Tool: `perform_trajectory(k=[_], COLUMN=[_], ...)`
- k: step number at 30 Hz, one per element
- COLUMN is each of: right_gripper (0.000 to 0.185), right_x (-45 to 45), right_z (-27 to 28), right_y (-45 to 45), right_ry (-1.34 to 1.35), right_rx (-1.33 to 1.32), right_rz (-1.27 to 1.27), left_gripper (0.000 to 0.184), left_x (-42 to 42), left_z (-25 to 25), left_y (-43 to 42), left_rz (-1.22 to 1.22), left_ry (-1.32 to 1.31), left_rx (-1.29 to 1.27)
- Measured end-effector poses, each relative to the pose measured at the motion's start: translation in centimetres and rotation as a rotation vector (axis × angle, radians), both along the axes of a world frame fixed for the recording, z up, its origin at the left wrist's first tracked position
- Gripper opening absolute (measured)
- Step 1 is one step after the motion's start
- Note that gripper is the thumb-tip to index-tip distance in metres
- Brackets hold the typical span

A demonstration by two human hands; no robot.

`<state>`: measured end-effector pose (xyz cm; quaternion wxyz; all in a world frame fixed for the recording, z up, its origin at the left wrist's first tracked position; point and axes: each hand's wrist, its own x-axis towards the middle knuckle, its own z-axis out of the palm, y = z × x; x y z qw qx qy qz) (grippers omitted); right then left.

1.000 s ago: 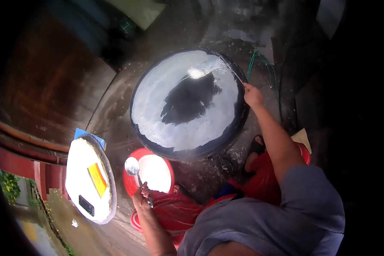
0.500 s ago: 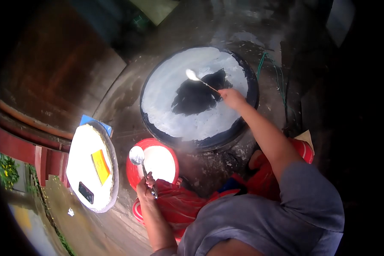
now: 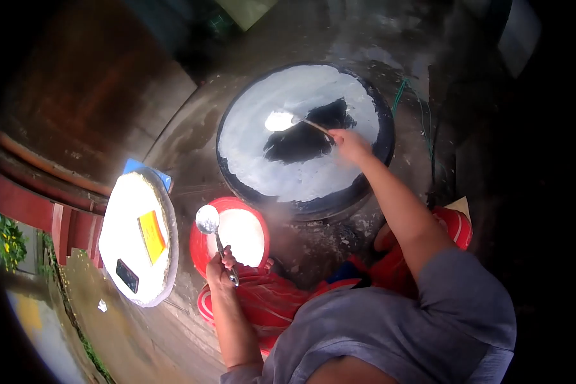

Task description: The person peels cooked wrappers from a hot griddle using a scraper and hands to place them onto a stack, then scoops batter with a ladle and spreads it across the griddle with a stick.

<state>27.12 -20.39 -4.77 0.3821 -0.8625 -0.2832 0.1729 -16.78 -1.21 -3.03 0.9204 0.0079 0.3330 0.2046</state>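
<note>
A large round dark griddle [image 3: 385, 137] bears a wide ring of thin white batter [image 3: 249, 137], with a bare dark patch near its middle. My right hand [image 3: 352, 147] is closed around the handle of a ladle [image 3: 313, 126], whose bowl is over the griddle. At the bowl lies a bright white pool of batter [image 3: 279, 121], on the left side of the dark patch. My left hand [image 3: 220, 269] grips a metal ladle [image 3: 207, 219], its white-smeared bowl raised at the upper left of a red basin [image 3: 200, 246] holding white liquid.
At left stands a round tray [image 3: 173, 256] with a white sheet-like pile, a yellow packet [image 3: 152, 237] and a phone [image 3: 127, 276] on it. A blue item [image 3: 148, 171] sits behind it. Green cord [image 3: 400, 96] lies right of the griddle. My red-clothed legs [image 3: 272, 301] are near the basin.
My right hand's ladle has tipped its white batter onto the griddle, where a bright pool now spreads. My left hand still holds its ladle by the basin. The view has shifted slightly.
</note>
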Motion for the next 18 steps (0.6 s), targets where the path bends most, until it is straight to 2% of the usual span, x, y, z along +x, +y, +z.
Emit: perform_trajectory(k=[2,6,7,9,10,12,13,15,16,18], right_gripper=[0.029,0.029,0.029,0.029,0.029,0.029,0.029,0.03,0.03,0.03], right_x=[0.6,-1.1,-0.8,1.0,1.5,1.9,0.9,-1.4,-1.8,-1.8], right_z=[-0.3,2.6,3.4,4.3,3.0,-1.5,-2.3,-2.9,-2.3,0.7], right_y=[0.5,-0.7,-1.6,-3.7,-3.7,-3.2,-2.6,-0.5,-0.6,-1.4], right_ry=[-0.033,-0.014,-0.013,0.179,0.178,0.04,0.046,0.02,0.024,-0.085], right_rx=[0.0,-0.096,-0.096,-0.114,-0.118,-0.004,-0.008,0.119,0.119,-0.093], right_rz=[-0.116,0.181,0.184,0.178,0.182,-0.133,-0.132,0.255,0.257,0.365], left_gripper=[0.036,0.036,0.036,0.035,0.035,0.034,0.034,0.034,0.035,0.036], left_x=[0.4,-0.1,-0.3,-0.5,-0.8,-1.2,-1.0,-0.8,-0.9,-0.8], left_z=[0.7,0.6,0.5,0.1,-0.2,-0.7,-0.5,-0.3,-0.2,-0.2], left_y=[-0.8,-0.5,-0.4,0.1,0.2,-0.1,-0.1,0.2,0.1,0.0], left_rz=[0.072,0.071,0.065,0.064,0.054,0.043,0.055,0.071,0.077,0.088], left_ry=[0.094,0.091,0.085,0.075,0.051,0.038,0.059,0.079,0.076,0.066], left_rx=[0.019,-0.002,0.003,0.008,0.033,0.048,0.053,0.063,0.047,0.013])
